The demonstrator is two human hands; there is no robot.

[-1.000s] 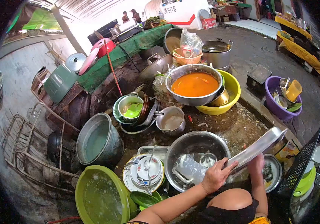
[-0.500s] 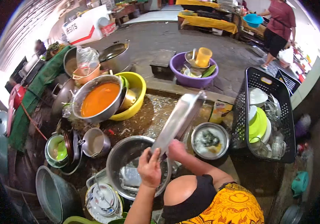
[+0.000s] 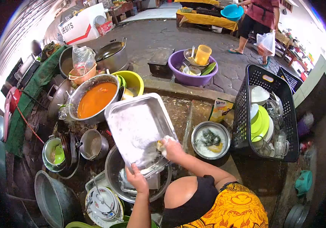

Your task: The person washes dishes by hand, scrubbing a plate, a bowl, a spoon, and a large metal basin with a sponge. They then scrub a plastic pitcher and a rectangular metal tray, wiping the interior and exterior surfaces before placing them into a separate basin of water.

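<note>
A rectangular metal tray (image 3: pixel 138 121), streaked with white suds, is tilted so that its inside faces me. My left hand (image 3: pixel 138 181) grips its near edge, thumb up on the rim. My right hand (image 3: pixel 174 150) is closed around a sponge (image 3: pixel 162 147), pressed to the tray's inside near the right wall. Below the tray stands a wide metal basin (image 3: pixel 111 173) with water and something pale in it, partly hidden. Right of my right hand sits a metal bowl (image 3: pixel 227 141) of foamy water with a dark scouring pad (image 3: pixel 211 138) in it.
A black crate (image 3: pixel 241 102) holds dishes and glasses at right. Left are a pot of orange liquid (image 3: pixel 98 99), a yellow basin (image 3: pixel 135 81), a small pot (image 3: pixel 94 144) and stacked plates (image 3: pixel 104 203). A purple basin (image 3: pixel 193 79) stands ahead; a person (image 3: pixel 260 19) walks behind it.
The tray has turned from edge-on to showing its inside and come down to the left. My right hand has moved from behind it to its inside. The person has moved left.
</note>
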